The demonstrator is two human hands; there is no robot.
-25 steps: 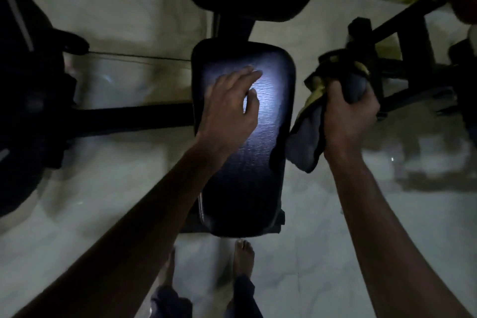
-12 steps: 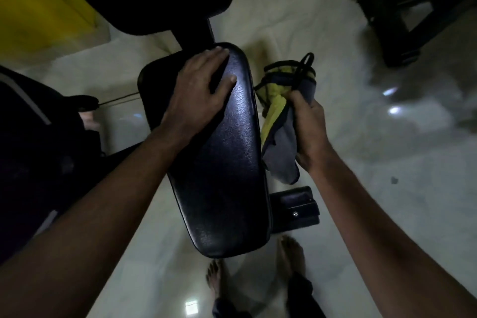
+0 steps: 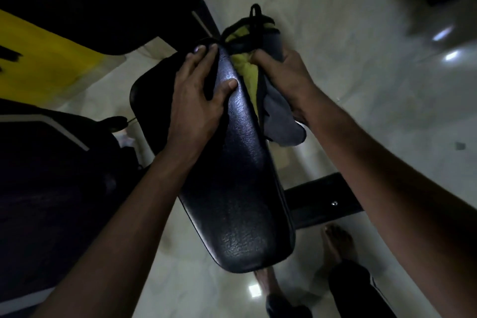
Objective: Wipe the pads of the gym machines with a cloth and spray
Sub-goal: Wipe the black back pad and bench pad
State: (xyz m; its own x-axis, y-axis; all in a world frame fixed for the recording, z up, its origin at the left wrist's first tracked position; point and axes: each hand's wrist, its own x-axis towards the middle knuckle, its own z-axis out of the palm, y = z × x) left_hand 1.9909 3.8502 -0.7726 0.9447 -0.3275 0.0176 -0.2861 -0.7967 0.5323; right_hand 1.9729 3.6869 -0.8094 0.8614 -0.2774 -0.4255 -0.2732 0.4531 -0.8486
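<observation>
Left hand (image 3: 198, 100) flat on the black seat pad (image 3: 232, 183), fingers straight. My right hand (image 3: 286, 77) grips the yellow-grey cloth (image 3: 282, 124), bunched right against the pad's side edge.

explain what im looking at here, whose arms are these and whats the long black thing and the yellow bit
There is no robot here. The single picture comes from a camera worn on a person's head, looking down, so both arms belong to the wearer.

The long black thing is the pad of a gym machine. It sits on a black metal frame above a pale shiny floor.

The left hand lies flat on the far end of the pad with its fingers straight. The right hand has a bunched yellow and grey cloth in its grip, right at the pad's right edge.

A bare foot shows at the bottom. No spray bottle is in view.
</observation>
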